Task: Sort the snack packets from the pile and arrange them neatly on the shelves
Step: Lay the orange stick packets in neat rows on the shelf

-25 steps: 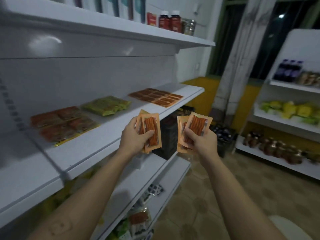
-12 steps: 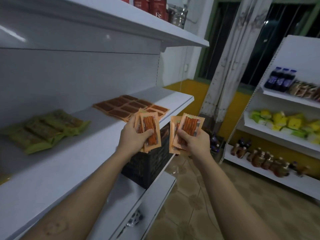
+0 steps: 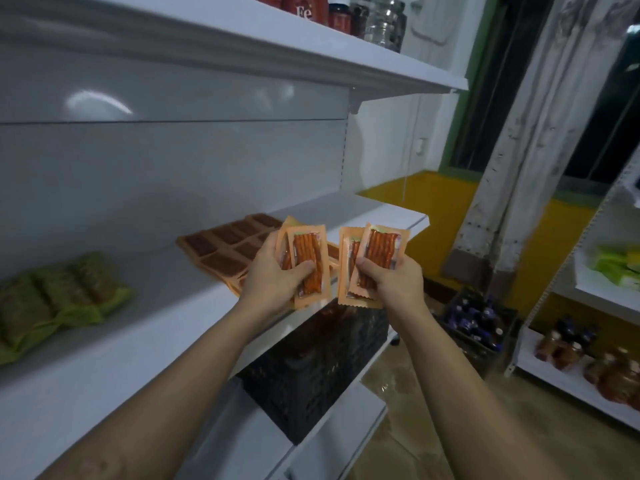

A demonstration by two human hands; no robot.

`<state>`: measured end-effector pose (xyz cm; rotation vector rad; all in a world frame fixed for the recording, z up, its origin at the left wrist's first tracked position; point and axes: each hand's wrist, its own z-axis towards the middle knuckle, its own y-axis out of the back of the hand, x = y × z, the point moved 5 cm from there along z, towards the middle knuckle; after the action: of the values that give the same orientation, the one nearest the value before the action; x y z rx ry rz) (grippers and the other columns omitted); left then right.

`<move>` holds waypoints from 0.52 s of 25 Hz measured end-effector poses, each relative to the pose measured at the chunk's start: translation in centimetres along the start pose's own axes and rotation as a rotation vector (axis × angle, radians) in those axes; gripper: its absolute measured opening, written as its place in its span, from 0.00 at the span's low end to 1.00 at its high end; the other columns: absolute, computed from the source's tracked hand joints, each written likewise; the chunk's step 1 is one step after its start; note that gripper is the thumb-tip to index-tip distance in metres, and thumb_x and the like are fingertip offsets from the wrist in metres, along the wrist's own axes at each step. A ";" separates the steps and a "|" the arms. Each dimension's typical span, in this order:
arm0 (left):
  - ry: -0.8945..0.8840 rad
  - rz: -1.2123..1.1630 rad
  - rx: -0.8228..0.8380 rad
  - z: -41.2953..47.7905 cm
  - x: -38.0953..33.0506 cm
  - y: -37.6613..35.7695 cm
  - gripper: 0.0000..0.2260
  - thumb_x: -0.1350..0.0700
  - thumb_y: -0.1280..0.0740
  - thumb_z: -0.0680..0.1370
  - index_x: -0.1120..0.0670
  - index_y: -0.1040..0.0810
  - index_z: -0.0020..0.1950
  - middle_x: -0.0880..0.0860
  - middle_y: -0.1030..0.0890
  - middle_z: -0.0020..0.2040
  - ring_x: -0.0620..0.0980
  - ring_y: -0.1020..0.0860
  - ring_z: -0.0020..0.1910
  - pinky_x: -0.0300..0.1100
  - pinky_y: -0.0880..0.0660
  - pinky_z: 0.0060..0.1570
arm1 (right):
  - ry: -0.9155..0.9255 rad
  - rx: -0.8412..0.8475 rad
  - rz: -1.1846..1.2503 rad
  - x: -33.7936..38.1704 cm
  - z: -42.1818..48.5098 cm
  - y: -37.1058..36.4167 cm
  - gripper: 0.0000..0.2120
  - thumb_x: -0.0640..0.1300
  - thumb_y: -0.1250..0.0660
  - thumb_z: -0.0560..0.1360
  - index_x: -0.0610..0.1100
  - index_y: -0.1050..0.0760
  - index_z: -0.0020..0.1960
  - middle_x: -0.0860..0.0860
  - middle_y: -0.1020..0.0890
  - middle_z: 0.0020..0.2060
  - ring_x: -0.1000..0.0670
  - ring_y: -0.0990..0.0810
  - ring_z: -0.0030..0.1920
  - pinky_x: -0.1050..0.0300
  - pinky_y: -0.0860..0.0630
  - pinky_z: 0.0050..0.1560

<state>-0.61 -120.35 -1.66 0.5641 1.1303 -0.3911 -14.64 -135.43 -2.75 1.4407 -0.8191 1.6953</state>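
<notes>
left hand (image 3: 273, 277): fingers curled round the left packets (image 3: 309, 263), thumb pressed across the front one; firm grip, nothing else held.
left packets: two orange sachets of red-orange sticks, fanned one behind the other, roughly upright, held over the front edge of the middle shelf (image 3: 145, 327).
right hand (image 3: 393, 284): fingers curled behind the right packets (image 3: 378, 254), thumb pinching the lower part of the front one.
right packets: two sachets of the same kind, fanned, tilted slightly to the right, held just off the shelf edge above the black crate (image 3: 311, 372); just beside the left packets, separated by a narrow gap.
black crate: dark latticed crate on the lower level, below both hands.
middle shelf: white, running from lower left to centre right.
brown packets (image 3: 225, 247): flat grid of orange-edged sachets with brown contents, lying on the middle shelf directly behind the left hand, partly hidden by it.
green packets (image 3: 52, 303): group lying flat at the left end of the middle shelf, well apart from the brown packets.
upper shelf (image 3: 242, 53): white; carries red containers (image 3: 304, 6) and a clear glass jar (image 3: 385, 22) near its right end.
floor crate (image 3: 479, 322): holds dark bottles, on the floor beyond the right hand.
far rack (image 3: 568, 382): white, at the right edge; brown bottles (image 3: 561, 348) on the low level, yellow-green packets (image 3: 616, 266) above.
</notes>
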 end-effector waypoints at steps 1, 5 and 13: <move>0.003 0.022 -0.023 1.1 0.2 -0.9 0.21 0.60 0.26 0.75 0.48 0.29 0.63 0.46 0.19 0.54 0.41 0.20 0.53 0.40 0.22 0.52 | 0.009 0.057 0.009 -0.1 2.1 -0.4 0.07 0.40 0.28 0.74 0.44 0.20 0.53 0.51 0.14 0.44 0.53 0.14 0.43 0.58 0.18 0.41; 0.046 0.103 -0.169 5.1 0.5 -2.9 0.21 0.57 0.27 0.76 0.47 0.30 0.66 0.45 0.19 0.56 0.44 0.20 0.56 0.50 0.23 0.59 | 0.038 0.304 0.085 0.9 8.9 -2.2 0.08 0.38 0.27 0.73 0.42 0.20 0.51 0.48 0.14 0.44 0.50 0.14 0.44 0.53 0.17 0.46; 0.183 0.179 -0.536 7.7 -1.2 -1.0 0.11 0.59 0.28 0.76 0.49 0.24 0.55 0.49 0.17 0.49 0.48 0.18 0.50 0.51 0.22 0.57 | 0.070 0.711 0.227 3.3 16.4 -8.2 0.09 0.33 0.27 0.71 0.42 0.20 0.50 0.48 0.14 0.43 0.48 0.15 0.45 0.52 0.19 0.48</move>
<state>3.97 -125.77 1.63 0.2254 1.2864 0.1250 0.45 -144.71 3.17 1.7715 -0.3485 2.3429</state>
